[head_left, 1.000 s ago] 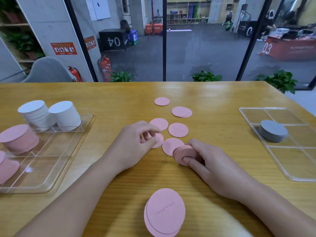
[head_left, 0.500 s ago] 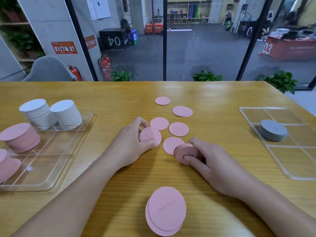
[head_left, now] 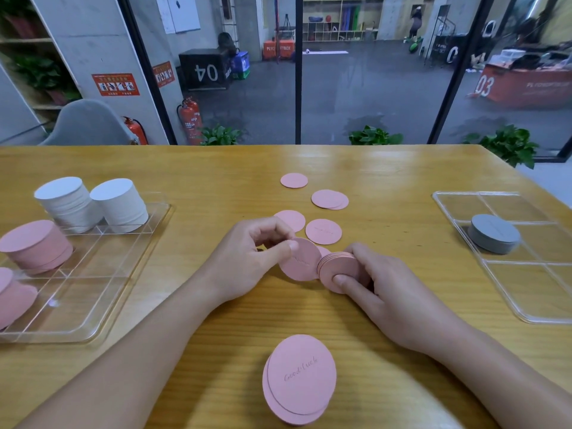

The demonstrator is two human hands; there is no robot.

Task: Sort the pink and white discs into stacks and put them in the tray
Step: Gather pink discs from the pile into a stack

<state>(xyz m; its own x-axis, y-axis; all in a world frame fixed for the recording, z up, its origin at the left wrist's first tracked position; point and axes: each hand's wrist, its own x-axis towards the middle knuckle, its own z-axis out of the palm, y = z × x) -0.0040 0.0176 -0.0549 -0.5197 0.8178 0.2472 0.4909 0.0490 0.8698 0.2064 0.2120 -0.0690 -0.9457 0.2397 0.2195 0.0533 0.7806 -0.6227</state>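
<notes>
Pink stack in progress
Left hand (head_left: 253, 258) pinches a pink disc (head_left: 299, 264), right hand (head_left: 376, 278) grips the pink stack (head_left: 335, 270) mid-frame; next, probably seat it flush.

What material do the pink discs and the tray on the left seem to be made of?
Pink discs: probably matte card or thin paperboard; they are very thin, show no shine, and the near one carries faint script. Felt or foam cannot be ruled out.
Left tray: clear, glossy hard plastic, likely acrylic; the table shows through it, and its dividers and rim catch light.
</notes>
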